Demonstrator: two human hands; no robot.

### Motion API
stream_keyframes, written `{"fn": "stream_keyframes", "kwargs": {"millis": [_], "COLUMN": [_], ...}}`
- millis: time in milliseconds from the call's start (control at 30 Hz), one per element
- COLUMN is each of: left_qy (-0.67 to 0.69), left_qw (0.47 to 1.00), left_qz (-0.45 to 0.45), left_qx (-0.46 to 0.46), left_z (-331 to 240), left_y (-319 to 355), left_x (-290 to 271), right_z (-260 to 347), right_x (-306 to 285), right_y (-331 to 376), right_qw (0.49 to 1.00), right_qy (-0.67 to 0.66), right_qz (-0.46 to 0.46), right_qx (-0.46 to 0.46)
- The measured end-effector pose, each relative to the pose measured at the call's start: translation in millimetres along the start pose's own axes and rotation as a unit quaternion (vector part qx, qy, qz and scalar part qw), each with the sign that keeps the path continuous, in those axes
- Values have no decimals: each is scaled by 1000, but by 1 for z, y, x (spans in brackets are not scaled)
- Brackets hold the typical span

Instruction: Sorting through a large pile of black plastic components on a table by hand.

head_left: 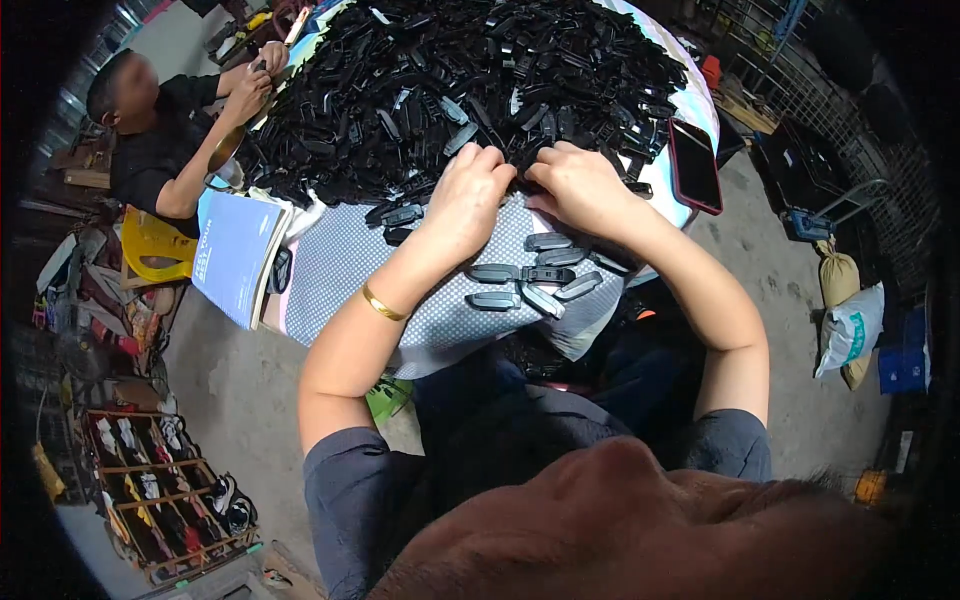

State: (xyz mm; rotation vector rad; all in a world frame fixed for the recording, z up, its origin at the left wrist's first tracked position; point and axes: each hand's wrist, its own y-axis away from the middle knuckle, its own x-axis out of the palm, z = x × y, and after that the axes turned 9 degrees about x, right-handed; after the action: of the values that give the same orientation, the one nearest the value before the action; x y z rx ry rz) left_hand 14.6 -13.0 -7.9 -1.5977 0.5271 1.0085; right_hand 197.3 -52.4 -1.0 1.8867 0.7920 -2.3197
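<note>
Concrete floor surrounds a table under a dotted grey cloth. Heap of black plastic parts covers the table's far side. At the heap's near edge, left hand and right hand curl closed, fingertips pinching parts. Nearer than the heap lie sorted black pieces; right of it, a red-cased phone; left, a seated co-worker.

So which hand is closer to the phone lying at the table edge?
Right. The right hand rests at the edge of the black parts pile, just left of the phone. The left hand is farther left, beyond the right hand.
</note>
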Motion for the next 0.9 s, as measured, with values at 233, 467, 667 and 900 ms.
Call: {"fn": "stream_keyframes", "kwargs": {"millis": [233, 467, 667, 900], "left_qy": [114, 256, 296, 324], "left_qw": [985, 938, 917, 904], "left_qz": [-80, -20, -115, -147], "left_qx": [-104, -231, -242, -236], "left_z": [10, 5, 11, 26], "left_y": [-1, -3, -3, -3], "left_x": [-13, -15, -10, -5], "right_z": [-2, -14, -6, -9], "right_x": [-9, 5, -2, 9], "right_y": [-17, -62, -81, -93], "right_qw": [996, 987, 991, 980], "right_qy": [-48, 9, 43, -147], "right_qz": [1, -145, -78, -133], "right_qx": [72, -73, -97, 11]}}
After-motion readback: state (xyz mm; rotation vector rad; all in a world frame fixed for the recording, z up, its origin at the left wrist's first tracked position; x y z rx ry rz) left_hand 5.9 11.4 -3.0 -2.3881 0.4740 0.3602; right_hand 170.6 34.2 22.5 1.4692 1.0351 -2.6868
